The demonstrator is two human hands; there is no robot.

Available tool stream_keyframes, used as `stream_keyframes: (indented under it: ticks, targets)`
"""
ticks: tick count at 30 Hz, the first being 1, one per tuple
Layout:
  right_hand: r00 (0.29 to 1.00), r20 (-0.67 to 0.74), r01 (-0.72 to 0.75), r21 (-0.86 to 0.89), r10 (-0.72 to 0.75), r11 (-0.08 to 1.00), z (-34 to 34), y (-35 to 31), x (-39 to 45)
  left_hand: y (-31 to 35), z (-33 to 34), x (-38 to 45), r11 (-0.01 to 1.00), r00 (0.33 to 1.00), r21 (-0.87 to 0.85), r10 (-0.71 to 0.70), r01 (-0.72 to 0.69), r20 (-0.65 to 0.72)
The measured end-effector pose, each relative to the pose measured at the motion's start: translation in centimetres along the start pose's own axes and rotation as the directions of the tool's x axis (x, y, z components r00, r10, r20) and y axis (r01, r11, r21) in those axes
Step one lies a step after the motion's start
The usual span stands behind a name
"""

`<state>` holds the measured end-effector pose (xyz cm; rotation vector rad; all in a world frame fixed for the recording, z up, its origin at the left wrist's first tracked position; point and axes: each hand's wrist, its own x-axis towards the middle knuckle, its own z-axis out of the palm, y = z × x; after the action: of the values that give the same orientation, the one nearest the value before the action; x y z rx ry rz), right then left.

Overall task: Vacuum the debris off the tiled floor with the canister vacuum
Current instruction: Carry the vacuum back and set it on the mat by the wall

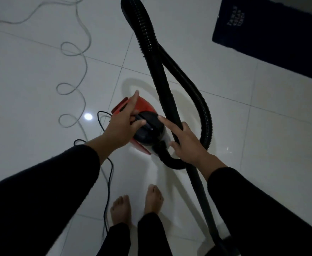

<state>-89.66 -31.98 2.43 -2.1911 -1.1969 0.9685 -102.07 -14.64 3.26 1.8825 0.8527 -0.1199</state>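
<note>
The canister vacuum [147,126] sits on the white tiled floor [31,74], between the two hands and just ahead of the bare feet [136,204]; its body is small and rounded, red-orange at the far end and along the lower edge, with a black domed top and a pale band near the hose socket. The left hand [122,124] lies on the black top, index finger stretched forward over the red shell, the other fingers and thumb curled about what seems to be the carry handle, though the dim light leaves that grip uncertain. The right hand [186,143] is at the vacuum's right side, its grip wrapped around the black wand [167,93] with the index finger pointing free and touching the black top; the wand runs from beyond this hand down past the right sleeve [262,209]. The ribbed black hose [197,93] leaves the socket just below the right hand, loops out to its right and climbs to meet the wand's upper end. A thin black cord [107,191] trails beneath the left wrist; a pale cable [74,71] coils well to the left of that hand; a dark blue mat [273,34] lies far beyond the right hand.
</note>
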Motion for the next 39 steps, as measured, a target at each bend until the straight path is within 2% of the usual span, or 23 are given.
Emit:
stream_keyframes:
  ticks: [6, 10, 14, 17, 20, 22, 25, 27, 29, 31, 34, 37, 39]
  targets:
    - [0.996, 0.038, -0.081, 0.110, 0.077, 0.991, 3.5, 3.1, 5.2, -7.0, 4.4, 3.8, 0.984, 0.987, -0.097, -0.139, 0.146, 0.078]
    - [0.993, -0.031, -0.109, 0.120, 0.114, 0.987, 6.7, 4.9, 7.1, -10.5, 6.2, 6.5, 0.980, 0.983, -0.086, -0.181, 0.178, -0.026]
    - [0.970, -0.199, -0.116, 0.120, 0.138, 0.986, 8.8, 6.0, 8.5, -12.5, 6.1, 8.2, 0.993, 0.992, 0.066, -0.092, 0.097, -0.086]
    - [0.953, -0.300, -0.032, 0.041, 0.043, 0.999, 9.4, 6.9, 9.2, -13.8, 5.6, 9.2, 0.983, 0.976, 0.181, 0.073, -0.035, -0.205]
    - [0.937, -0.338, 0.075, -0.048, -0.086, 0.996, 9.8, 7.8, 9.7, -15.3, 5.7, 9.6, 0.969, 0.951, 0.229, 0.152, -0.090, -0.270]
    - [0.929, -0.342, 0.114, -0.094, -0.140, 0.989, 10.0, 8.2, 10.0, -16.1, 5.7, 9.8, 0.971, 0.952, 0.215, 0.159, -0.102, -0.263]
    - [0.919, -0.354, 0.129, -0.146, -0.174, 0.981, 10.1, 8.5, 10.1, -16.9, 5.5, 10.4, 0.971, 0.972, 0.210, 0.149, -0.110, -0.184]
    - [0.911, -0.369, 0.130, -0.165, -0.184, 0.978, 10.2, 8.4, 10.0, -17.3, 5.6, 10.8, 0.981, 0.975, 0.183, 0.100, -0.063, -0.199]
    - [0.906, -0.379, 0.129, -0.179, -0.189, 0.975, 10.4, 8.3, 10.0, -17.8, 5.5, 11.0, 0.993, 0.977, 0.100, -0.035, 0.057, -0.209]
    - [0.906, -0.381, 0.117, -0.190, -0.183, 0.975, 10.4, 8.1, 9.8, -18.4, 5.4, 11.4, 0.991, 0.978, 0.063, -0.108, 0.120, -0.177]
    - [0.919, -0.366, 0.078, -0.196, -0.146, 0.978, 10.5, 7.7, 9.8, -18.8, 5.2, 11.6, 0.974, 0.986, 0.189, -0.097, 0.121, -0.135]
    - [0.928, -0.354, 0.065, -0.162, -0.120, 0.985, 10.4, 7.4, 9.8, -18.6, 5.3, 11.5, 0.919, 0.984, 0.351, -0.160, 0.179, -0.082]
    - [0.930, -0.351, 0.061, -0.137, -0.106, 0.989, 10.3, 7.3, 9.7, -18.2, 5.0, 11.3, 0.900, 0.980, 0.389, -0.184, 0.199, -0.075]
